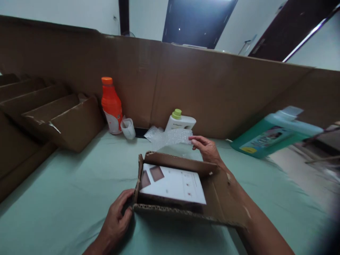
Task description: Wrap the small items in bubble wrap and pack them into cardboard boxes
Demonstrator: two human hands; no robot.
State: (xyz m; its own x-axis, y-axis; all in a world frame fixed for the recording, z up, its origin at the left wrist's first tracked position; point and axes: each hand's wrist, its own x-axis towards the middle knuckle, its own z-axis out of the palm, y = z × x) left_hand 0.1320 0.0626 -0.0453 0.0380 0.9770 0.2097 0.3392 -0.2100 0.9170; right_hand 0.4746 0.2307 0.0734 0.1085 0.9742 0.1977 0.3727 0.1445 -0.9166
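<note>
An open cardboard box [220, 209] stands in front of me, holding a white printed box [172, 184] with brown squares on it. At its left end, my left hand [117, 219] grips the cardboard, its fingertips partly hidden by the corner. Beyond the far wall, my right hand [207, 147] pinches the edge of a clear sheet of bubble wrap [175, 136] between thumb and fingers. My right forearm passes along the right end of the cardboard box. Behind the wrap is a white bottle with a green cap [180, 120], its lower part covered.
An orange bottle [111, 106], a roll of white wrap [128, 128] and a flat dark object [141, 132] are at the back. Cardboard compartments [79, 124] stand at left. A large green jug [271, 132] leans at right. A tall cardboard wall [212, 88] bounds the green cloth [79, 177].
</note>
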